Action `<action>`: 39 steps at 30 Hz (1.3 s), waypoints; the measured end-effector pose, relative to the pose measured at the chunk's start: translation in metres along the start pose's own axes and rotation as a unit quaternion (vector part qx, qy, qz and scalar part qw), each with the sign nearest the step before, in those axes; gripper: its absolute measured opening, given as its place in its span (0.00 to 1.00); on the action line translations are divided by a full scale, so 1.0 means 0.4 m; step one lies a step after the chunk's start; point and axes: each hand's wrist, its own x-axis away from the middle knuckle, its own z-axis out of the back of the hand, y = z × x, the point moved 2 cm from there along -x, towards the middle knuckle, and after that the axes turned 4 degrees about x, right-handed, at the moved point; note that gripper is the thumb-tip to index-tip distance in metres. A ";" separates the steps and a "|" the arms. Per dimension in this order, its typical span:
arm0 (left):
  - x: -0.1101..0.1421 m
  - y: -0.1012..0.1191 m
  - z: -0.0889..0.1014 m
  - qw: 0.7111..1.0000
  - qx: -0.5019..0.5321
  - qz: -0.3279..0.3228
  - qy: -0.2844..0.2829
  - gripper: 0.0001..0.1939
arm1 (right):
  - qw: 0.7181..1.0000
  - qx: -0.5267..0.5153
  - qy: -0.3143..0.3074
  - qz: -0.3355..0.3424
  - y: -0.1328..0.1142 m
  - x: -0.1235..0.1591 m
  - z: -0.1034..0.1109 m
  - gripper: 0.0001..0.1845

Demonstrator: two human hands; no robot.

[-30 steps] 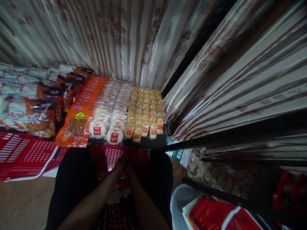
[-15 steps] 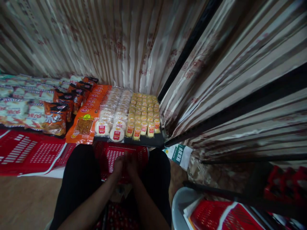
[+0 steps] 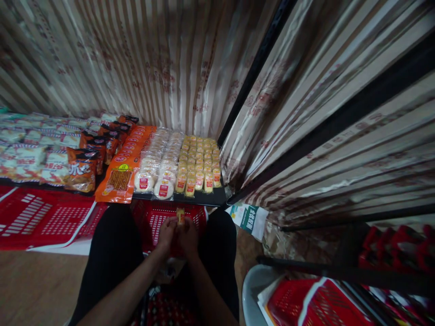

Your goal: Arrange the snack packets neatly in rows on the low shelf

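Between my knees, my left hand and my right hand meet over a red basket. Their fingertips are closed on a small wrapped yellow snack cake, which stands up between them. It looks like the wrapped yellow cakes set in rows at the right end of the shelf in front of me. Left of those lie two rows of round white wrapped crackers. The red basket with slotted walls is partly hidden by my hands and legs.
Orange packets of stick snacks, orange-and-black bags and white packets fill the dark shelf leftward. More red baskets sit below. Dark poles and a striped curtain stand behind. At right is a grey tub.
The small yellow cake now shows upright above my fingertips, where it was hard to make out before. My hands stay together over the basket. The view has shifted slightly.
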 end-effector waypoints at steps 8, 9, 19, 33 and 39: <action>0.039 0.048 -0.009 0.999 -0.009 -0.034 -0.028 0.18 | 0.997 0.045 0.031 0.061 -0.045 0.026 0.027 0.19; 0.043 0.051 -0.009 0.999 -0.011 -0.034 -0.030 0.18 | 0.997 0.046 0.032 0.061 -0.048 0.028 0.030 0.19; 0.074 0.080 -0.021 0.997 -0.024 -0.024 -0.069 0.17 | 0.997 0.028 0.048 0.054 -0.070 0.035 0.050 0.17; 0.076 0.098 -0.018 0.994 -0.042 -0.040 -0.089 0.22 | 0.995 0.019 0.035 0.087 -0.076 0.041 0.061 0.16; 0.070 0.103 -0.013 0.993 -0.058 -0.040 -0.093 0.18 | 0.993 0.049 0.028 0.099 -0.082 0.038 0.077 0.10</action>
